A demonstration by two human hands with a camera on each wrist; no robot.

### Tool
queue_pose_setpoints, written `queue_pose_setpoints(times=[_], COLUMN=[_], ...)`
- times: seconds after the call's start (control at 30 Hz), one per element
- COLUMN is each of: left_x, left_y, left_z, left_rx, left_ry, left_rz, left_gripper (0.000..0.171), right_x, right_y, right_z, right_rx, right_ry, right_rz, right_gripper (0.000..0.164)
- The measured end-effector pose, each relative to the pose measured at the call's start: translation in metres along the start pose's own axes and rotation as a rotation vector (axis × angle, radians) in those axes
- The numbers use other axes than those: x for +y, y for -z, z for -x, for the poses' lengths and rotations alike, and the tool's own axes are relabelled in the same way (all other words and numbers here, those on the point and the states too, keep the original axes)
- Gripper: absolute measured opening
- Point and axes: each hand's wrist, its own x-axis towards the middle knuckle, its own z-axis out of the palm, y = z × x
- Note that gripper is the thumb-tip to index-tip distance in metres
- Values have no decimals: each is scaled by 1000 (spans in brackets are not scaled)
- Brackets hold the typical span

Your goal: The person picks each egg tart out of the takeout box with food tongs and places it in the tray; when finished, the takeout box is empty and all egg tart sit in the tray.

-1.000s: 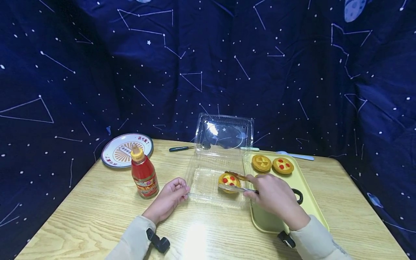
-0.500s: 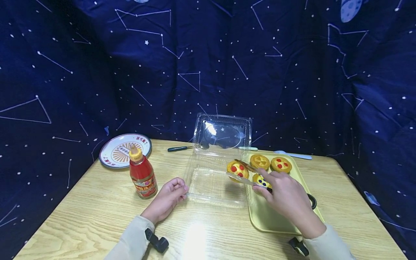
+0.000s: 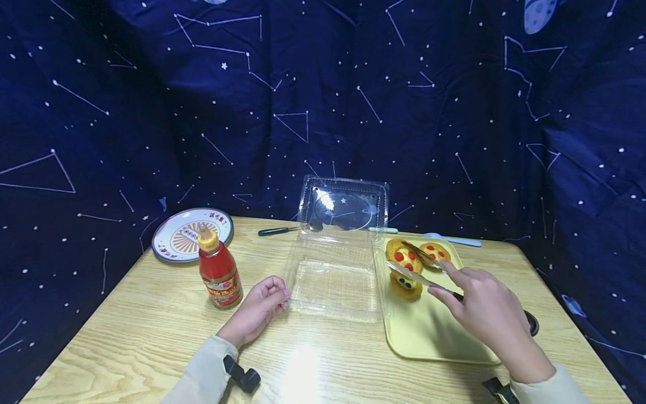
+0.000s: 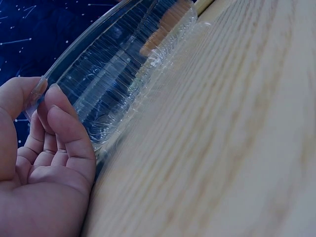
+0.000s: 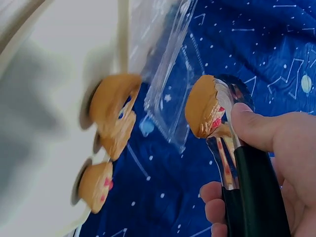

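In the head view my right hand holds black-handled metal tongs. Between the tongs' jaws is an egg tart with red toppings. It hangs over the left part of the yellow tray; the right wrist view shows the gripped tart raised off the tray. Behind and below it, a tart with dark blue dots is partly covered. Another red-topped tart sits at the back. My left hand pinches the front left corner of an open clear plastic clamshell box between thumb and fingers.
A red sauce bottle stands left of my left hand, with a white patterned plate behind it. Along the back edge lie a dark-handled utensil and a light blue fork. A starry dark blue cloth hangs behind the table.
My right hand has carried the tongs and tart from inside the clear box rightward over the yellow tray. My left hand has stayed at the box corner.
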Motion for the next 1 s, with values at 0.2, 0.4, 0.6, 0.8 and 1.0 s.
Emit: queue_pose_setpoints(times=[0.2, 0.4, 0.6, 0.8, 1.0], left_x=[0, -1, -2, -1, -2], left_y=[1, 0, 2, 2, 1], left_z=[0, -1, -1, -1, -1], left_rx=[-11, -10, -9, -3, -14], left_ry=[-4, -3, -4, -1, -5], left_rz=[5, 13, 19, 19, 14], left_gripper=[15, 19, 16, 18, 18], right_x=[19, 38, 55, 70, 78], right_y=[3, 4, -1, -12, -22], right_z=[11, 22, 31, 36, 39], right_rx=[-26, -37, -56, -141, -242], right_ry=[-41, -63, -79, -110, -144], right_rz=[30, 50, 42, 51, 45], right_gripper=[62, 64, 61, 61, 64])
